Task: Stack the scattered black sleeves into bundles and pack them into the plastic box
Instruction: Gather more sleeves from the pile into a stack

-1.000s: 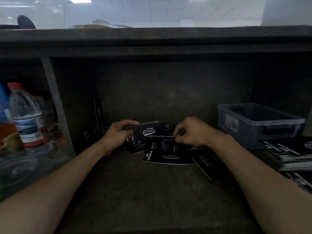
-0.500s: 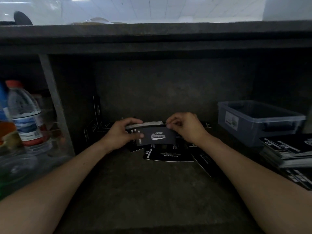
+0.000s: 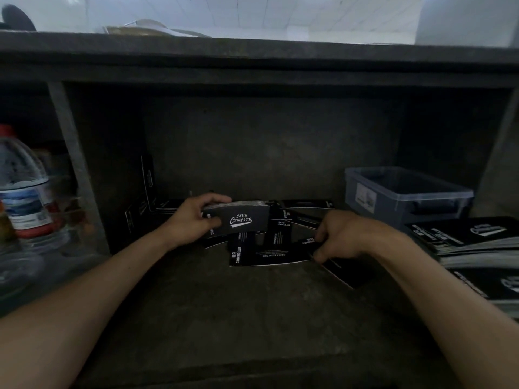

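Dark grey concrete shelf recess (image 3: 224, 318), dim light. Both bare forearms reach in from the near edge.

Left hand (image 3: 193, 217): fingers curled over the top and thumb on the front, gripping a thick bundle of black paper sleeves (image 3: 238, 220) by its left end. The bundle is held off the shelf floor with its front face toward the camera, white script logo legible. Pale sleeve edges show along its top.

Right hand (image 3: 342, 237): lower and to the right of the bundle, apart from it. The fingers are curled down, and the fingertips (image 3: 318, 255) pinch the right end of a single flat black sleeve (image 3: 269, 255) lying on the shelf floor, white print up.

Loose black sleeves (image 3: 280, 228) lie scattered and overlapping on the floor between and behind the hands. A few leaning sleeves (image 3: 147, 178) stand against the recess's left wall.

Translucent grey-blue plastic box (image 3: 407, 192): back right of the recess, top open, well apart from the bundle. Its interior is dark and the contents cannot be made out. Just in front of it, at the right edge, sit stacked piles of black sleeves (image 3: 463, 237).

Beyond the grey upright divider (image 3: 73, 164) on the left stands a clear plastic water bottle (image 3: 22, 186) with a red cap, blurred.
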`<state>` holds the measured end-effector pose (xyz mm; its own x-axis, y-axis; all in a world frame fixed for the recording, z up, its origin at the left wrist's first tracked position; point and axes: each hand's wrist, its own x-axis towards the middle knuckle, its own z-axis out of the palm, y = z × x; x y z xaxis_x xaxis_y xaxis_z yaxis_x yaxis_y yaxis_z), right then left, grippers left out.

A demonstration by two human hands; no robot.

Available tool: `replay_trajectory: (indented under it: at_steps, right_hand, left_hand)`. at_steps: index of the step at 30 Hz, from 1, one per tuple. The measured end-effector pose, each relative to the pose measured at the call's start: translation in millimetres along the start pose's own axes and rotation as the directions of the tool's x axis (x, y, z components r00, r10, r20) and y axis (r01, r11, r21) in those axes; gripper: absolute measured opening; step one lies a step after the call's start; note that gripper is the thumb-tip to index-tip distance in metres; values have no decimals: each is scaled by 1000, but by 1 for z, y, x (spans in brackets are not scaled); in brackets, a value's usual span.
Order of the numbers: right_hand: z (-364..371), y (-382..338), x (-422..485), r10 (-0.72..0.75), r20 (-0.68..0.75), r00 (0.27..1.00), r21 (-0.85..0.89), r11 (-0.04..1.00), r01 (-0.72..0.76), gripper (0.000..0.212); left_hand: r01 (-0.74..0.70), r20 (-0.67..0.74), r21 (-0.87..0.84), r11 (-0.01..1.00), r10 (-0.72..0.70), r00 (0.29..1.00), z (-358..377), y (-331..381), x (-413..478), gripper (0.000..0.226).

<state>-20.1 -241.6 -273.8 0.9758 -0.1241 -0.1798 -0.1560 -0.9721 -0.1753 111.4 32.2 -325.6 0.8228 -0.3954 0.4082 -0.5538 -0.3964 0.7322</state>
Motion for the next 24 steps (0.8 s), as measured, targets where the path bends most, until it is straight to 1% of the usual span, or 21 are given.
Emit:
replay_trajectory:
  at_steps: [2,3,5,7,9,11,14,16,17,18,19,20,21,22,23,24]
  right_hand:
    - [-1,3,-6,-15,2,1000,-6,1000,15,51]
    - [-1,5,-11,-27,17,999,-2,1000,27,55]
    - [-1,11,-19,-29,55,998,49,998,26,69]
    - [2,13,-23,-11,43,999,115,993,5,74]
    - [4,10,-23,22,9,1000,158,987,-23,70]
    - [4,3,-24,49,-12,999,146,988,-47,67]
    - [4,-5,-24,70,-59,996,74,995,-66,58]
    - [7,-6,-24,80,-138,987,-19,996,-84,44]
    - [7,-5,-24,93,-217,972,-69,992,-110,35]
    - [6,-4,-24,97,-329,939,-119,982,-144,26]
    - [4,-2,-23,80,-465,882,-164,971,-174,18]
    - [2,-1,-19,43,-590,806,-187,964,-188,10]
    - [0,-1,-13,2,-680,733,-180,969,-169,8]
    - [-2,-3,-3,-43,-737,675,-148,984,-99,11]
    - [-3,-9,7,-95,-762,640,-103,994,25,16]
    - [-2,-16,18,-162,-759,631,-43,979,200,22]
  left_hand:
    - [-15,4,12,1000,15,1000,-1,0,0,49]
    - [-20,7,21,1000,20,1000,-1,0,0,49]
    - [-30,16,34,999,29,999,-2,0,0,48]
    - [-35,19,36,999,34,999,-3,-1,0,49]
    - [-25,24,25,999,24,999,-2,0,-1,49]
    - [-15,22,3,1000,15,1000,-1,2,-2,50]
    - [0,28,-18,1000,0,1000,0,4,-2,52]
    - [12,31,-26,1000,-12,999,0,4,-1,53]
    - [20,33,-30,999,-19,999,0,5,-1,53]
    - [26,34,-32,999,-25,999,0,5,-2,54]
    - [34,35,-34,999,-32,999,0,6,-2,55]
    - [43,38,-40,998,-42,998,0,7,-2,58]
    - [56,44,-50,997,-54,998,0,8,-3,61]
    - [69,51,-61,996,-66,997,1,8,-3,65]
    - [79,56,-72,994,-75,996,0,9,-4,68]
    - [89,59,-79,993,-84,995,0,10,-4,72]
